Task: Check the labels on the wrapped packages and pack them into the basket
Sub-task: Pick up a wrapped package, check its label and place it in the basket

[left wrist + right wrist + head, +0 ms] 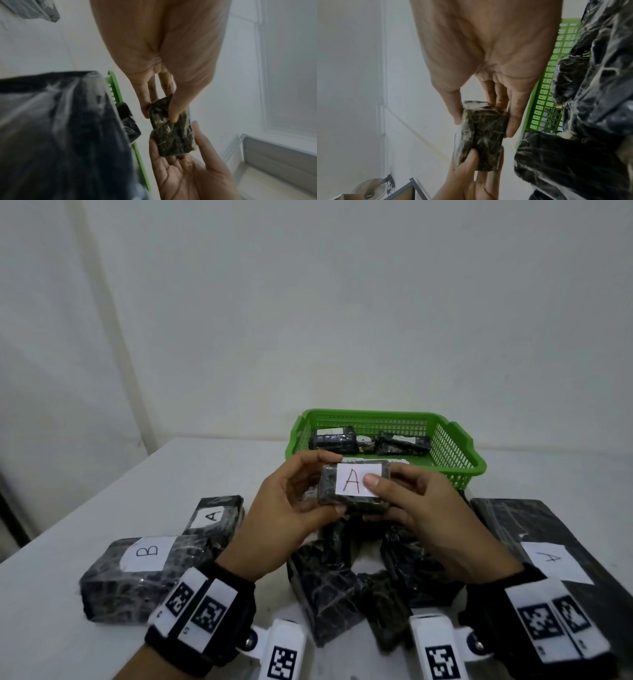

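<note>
From your head camera, your left hand (291,508) and right hand (421,508) pinch the A-labelled package (354,482) above the table (68,542), before the green basket (455,453) — both wrist views show fingers (176,108) clamping its ends.

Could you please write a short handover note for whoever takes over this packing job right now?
Left hand and right hand: both grip one small package, held above the table in front of the basket, its label reading A facing up.
Done: at least two packages already lie in the basket.
Left: pack the held one, then the rest on the table: B package, A package behind it, large A package on the right, and several in the middle with no label showing.
</note>
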